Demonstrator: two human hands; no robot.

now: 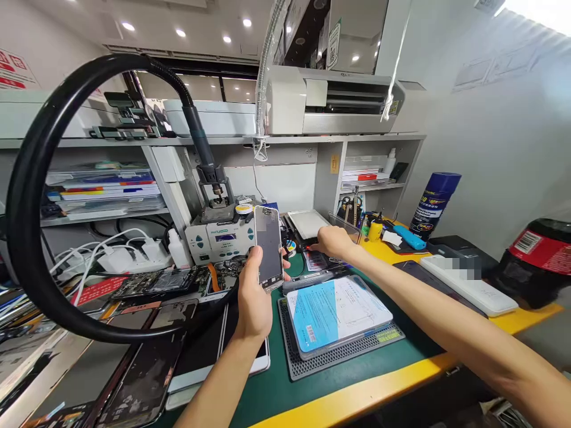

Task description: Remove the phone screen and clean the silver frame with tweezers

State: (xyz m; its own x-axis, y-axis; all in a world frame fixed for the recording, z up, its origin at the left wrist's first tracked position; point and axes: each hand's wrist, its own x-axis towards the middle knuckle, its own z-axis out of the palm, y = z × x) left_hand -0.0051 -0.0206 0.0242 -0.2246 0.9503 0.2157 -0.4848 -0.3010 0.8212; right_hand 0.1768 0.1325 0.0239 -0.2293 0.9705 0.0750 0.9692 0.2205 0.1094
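My left hand (pixel 256 294) is closed around a smartphone (pixel 270 246) with a white frame and a dark screen, held upright above the mat. My right hand (pixel 336 242) stretches to the back of the bench, its fingers curled. It is beside a flat tray-like device (pixel 308 224) with a pale top, near a small red glow. Whatever those fingers hold or press is hidden. Below and between the arms, a blue and white box (pixel 336 312) lies on a grey perforated pad (pixel 307 368).
A black flexible hose (pixel 31 285) loops at left, ending above a grey control unit (pixel 223 238). Opened phones (pixel 143 368) and circuit boards (pixel 156 282) crowd the left side. A spray can (pixel 432 205), white power bank (pixel 468 285) and dark bottle (pixel 530 267) stand at right.
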